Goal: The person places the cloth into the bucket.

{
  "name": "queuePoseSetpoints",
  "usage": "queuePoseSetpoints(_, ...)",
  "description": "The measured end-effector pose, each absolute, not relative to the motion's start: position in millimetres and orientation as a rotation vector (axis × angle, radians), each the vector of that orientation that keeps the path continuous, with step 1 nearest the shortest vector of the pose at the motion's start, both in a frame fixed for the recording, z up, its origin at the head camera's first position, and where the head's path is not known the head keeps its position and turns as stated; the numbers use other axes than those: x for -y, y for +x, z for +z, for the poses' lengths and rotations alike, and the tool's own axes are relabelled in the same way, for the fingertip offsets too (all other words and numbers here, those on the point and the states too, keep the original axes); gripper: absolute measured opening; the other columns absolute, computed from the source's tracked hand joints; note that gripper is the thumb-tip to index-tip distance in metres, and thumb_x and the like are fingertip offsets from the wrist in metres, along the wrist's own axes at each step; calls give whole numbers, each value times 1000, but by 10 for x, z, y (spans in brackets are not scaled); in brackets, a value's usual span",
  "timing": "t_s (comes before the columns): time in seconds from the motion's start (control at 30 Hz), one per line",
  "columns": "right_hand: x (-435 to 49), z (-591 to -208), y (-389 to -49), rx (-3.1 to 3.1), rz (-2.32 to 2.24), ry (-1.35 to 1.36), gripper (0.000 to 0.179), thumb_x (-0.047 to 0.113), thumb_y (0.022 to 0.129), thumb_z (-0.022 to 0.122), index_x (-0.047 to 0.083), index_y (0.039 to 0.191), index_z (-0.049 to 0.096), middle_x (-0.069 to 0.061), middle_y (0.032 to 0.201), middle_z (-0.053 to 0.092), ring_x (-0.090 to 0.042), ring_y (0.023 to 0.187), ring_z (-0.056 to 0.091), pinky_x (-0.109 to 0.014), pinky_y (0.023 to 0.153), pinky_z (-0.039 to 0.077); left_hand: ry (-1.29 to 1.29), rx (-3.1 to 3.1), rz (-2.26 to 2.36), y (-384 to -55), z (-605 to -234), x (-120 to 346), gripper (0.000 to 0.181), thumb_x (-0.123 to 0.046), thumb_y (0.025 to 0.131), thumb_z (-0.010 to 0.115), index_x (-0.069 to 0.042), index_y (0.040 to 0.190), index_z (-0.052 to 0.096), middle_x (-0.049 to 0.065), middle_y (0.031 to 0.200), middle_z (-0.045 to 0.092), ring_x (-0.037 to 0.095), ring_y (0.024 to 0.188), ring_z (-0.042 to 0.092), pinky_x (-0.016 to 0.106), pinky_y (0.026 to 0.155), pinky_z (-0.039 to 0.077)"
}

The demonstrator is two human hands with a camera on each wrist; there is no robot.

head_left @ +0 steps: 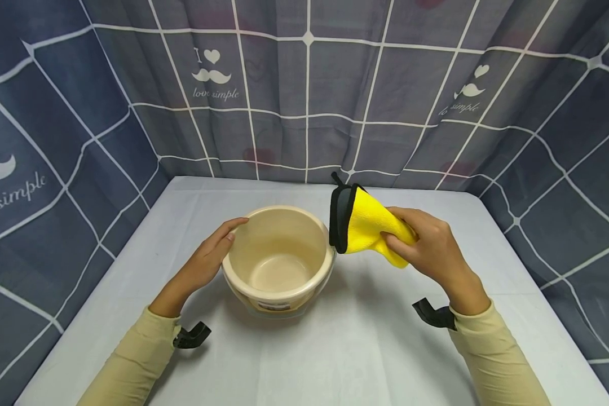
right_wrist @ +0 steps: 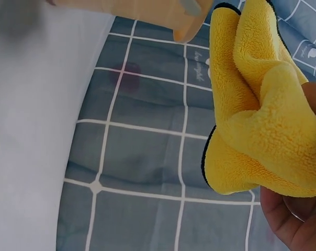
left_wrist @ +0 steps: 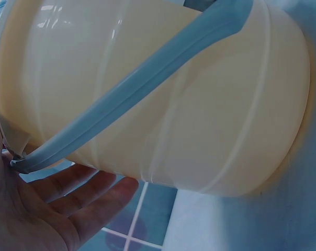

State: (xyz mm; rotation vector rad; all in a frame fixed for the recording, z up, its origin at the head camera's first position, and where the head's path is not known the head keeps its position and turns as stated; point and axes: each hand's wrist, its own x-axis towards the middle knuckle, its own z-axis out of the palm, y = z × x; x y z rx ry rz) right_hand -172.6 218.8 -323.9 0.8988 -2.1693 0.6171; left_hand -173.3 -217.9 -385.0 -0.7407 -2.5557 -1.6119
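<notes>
A cream plastic bucket [head_left: 279,293] stands upright on the white-covered table, its inside facing the head camera. Its grey-blue handle [left_wrist: 137,89] slants across the outer wall in the left wrist view. At the left of the rim, my left hand [head_left: 210,256] holds the bucket; several fingers [left_wrist: 98,201] reach along the outside. My right hand [head_left: 431,245] pinches a folded towel [head_left: 373,228], yellow and fluffy with a grey side and black edging. The towel hangs above the table at the bucket's right rim; whether it touches the rim I cannot tell.
The white table cover [head_left: 304,366] lies under the bucket. A dark grey-blue checked curtain [head_left: 335,84] encloses the table at the back and both sides. Black straps [head_left: 192,335] stick out at both sleeve cuffs.
</notes>
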Motion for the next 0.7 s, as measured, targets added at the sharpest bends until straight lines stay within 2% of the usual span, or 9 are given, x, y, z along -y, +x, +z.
queuePoseSetpoints(0.7,-1921,-3217,-1790,2139,709,1011,43,3,75,83,1,116,72,-9,107,74,-21,88,67,-27,77,52,-752,2540,-1632,-1730,-3831,2174,43,-20,113,30,-7,153,40,16,157,39,32,139,39,13,103,32)
